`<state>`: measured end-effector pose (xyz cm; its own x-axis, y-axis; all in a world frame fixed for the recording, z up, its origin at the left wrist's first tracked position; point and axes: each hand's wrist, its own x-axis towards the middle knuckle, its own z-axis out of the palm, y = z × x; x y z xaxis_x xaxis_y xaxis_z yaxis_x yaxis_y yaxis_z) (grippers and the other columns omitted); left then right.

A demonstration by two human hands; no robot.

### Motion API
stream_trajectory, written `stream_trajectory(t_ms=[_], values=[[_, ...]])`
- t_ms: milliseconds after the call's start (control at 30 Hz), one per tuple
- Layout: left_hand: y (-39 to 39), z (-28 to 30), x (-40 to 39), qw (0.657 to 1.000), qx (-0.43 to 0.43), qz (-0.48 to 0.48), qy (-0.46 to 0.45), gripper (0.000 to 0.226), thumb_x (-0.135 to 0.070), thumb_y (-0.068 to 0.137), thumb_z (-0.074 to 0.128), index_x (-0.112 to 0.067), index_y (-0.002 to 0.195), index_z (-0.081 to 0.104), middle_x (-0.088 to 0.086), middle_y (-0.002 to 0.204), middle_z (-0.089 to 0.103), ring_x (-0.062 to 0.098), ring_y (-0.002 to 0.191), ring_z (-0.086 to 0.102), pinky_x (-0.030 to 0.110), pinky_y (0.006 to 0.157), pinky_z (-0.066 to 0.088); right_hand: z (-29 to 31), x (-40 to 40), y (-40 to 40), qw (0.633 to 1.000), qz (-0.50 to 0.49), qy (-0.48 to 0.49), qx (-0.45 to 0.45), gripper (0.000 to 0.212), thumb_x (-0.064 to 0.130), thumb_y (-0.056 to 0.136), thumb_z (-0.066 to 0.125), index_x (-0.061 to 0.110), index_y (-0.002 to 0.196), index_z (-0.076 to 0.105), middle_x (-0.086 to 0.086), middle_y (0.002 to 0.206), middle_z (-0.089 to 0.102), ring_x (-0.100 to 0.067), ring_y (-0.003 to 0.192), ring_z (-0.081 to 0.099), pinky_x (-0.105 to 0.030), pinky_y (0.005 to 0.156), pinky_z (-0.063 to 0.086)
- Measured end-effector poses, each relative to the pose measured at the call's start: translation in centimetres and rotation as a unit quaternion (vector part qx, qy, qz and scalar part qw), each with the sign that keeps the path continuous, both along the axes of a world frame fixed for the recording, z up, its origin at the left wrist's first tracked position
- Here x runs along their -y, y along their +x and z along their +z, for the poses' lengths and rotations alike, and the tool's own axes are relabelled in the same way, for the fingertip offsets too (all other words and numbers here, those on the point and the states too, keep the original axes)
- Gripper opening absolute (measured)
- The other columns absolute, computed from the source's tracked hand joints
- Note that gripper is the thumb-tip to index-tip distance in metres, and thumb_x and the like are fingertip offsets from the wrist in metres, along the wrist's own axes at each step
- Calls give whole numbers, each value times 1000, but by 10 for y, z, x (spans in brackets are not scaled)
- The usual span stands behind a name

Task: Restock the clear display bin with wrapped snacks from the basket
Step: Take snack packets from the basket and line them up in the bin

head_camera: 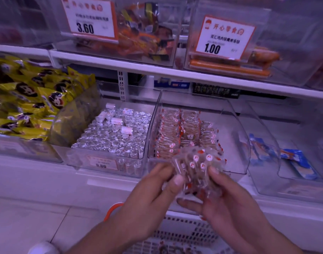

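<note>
Both hands hold a bunch of wrapped snacks in front of the clear display bin.

The left hand (153,187) and right hand (228,197) pinch the bunch of wrapped snacks (195,167) between thumbs and curled fingers, just before the clear display bin (235,125); rows of like snacks stand inside it; the white basket (184,233) sits below the wrists, with an orange handle (111,209) at its left.

A white upper shelf (175,72) crosses the view, carrying clear tubs and two price cards (89,19); under it a white perforated upright (122,85) stands at the back; the lower shelf (47,178) has a white front ledge; pale floor tiles (28,217) show at lower left; the light is dim with a purple cast.
</note>
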<state>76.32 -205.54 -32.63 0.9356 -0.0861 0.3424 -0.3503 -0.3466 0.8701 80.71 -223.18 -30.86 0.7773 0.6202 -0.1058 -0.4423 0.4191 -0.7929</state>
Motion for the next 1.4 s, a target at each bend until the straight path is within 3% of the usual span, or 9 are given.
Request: stream_trajectory(t_ms=[167,333,533,700,900,1033,1233,1333,1400], values=[[21,6,-34,970,65,223,69,34,-50,98,41,-42,126,58,-26,118,57,-2,115,55,20,92,45,38,14,55,946,-134,-222,195,43,30,76,78,11,114,69,-13,111,70,-26,93,65,-50,84,56],[34,-2,-55,949,4,263,175,45,-44,98,43,-28,141,46,-8,136,47,18,122,50,43,100,43,46,10,128,689,-45,-536,486,48,40,79,78,39,124,62,-1,111,63,-9,98,62,-27,90,47],[38,-13,-52,930,-38,257,259,53,-50,95,36,-29,143,40,-7,139,46,22,120,49,43,100,37,-14,-13,165,486,91,-679,542,89,42,86,68,31,157,14,-10,158,22,-32,143,23,-38,119,25],[37,-14,-53,921,-32,254,293,58,-53,93,29,-26,144,40,-5,140,46,21,121,47,41,102,35,-29,-12,166,522,68,-682,509,93,39,90,67,28,158,4,-5,164,-13,-29,152,-1,-35,123,10],[36,-13,-50,917,-23,248,313,59,-49,92,31,-21,143,42,-2,138,51,22,121,50,42,107,33,-27,-18,166,455,176,-738,467,87,48,96,42,34,150,-24,-1,159,-32,-32,148,-25,-60,119,9],[36,-15,-51,921,-21,247,301,63,-52,91,28,-21,145,41,-4,140,49,19,126,47,41,110,29,-25,-22,166,516,152,-717,443,87,38,96,46,32,152,-20,0,159,-33,-33,147,-26,-56,121,8],[38,-15,-50,925,-15,253,283,59,-49,91,32,-21,141,45,-4,136,52,17,123,45,37,108,28,-26,-29,160,654,28,-634,412,102,13,84,69,31,157,0,-6,163,-20,-20,151,-9,-19,114,6],[38,-15,-50,926,-18,252,279,59,-49,90,31,-22,141,45,-4,136,52,17,124,46,38,108,28,-28,-36,159,661,37,-636,397,102,9,82,67,30,157,1,-6,162,-23,-25,151,-13,-35,123,11],[37,-15,-50,927,-19,252,278,60,-50,90,31,-23,142,44,-5,136,51,17,124,46,37,108,28,-31,-35,159,613,69,-658,431,96,17,86,62,24,158,-2,-8,162,-23,-31,149,-18,-44,124,9]])
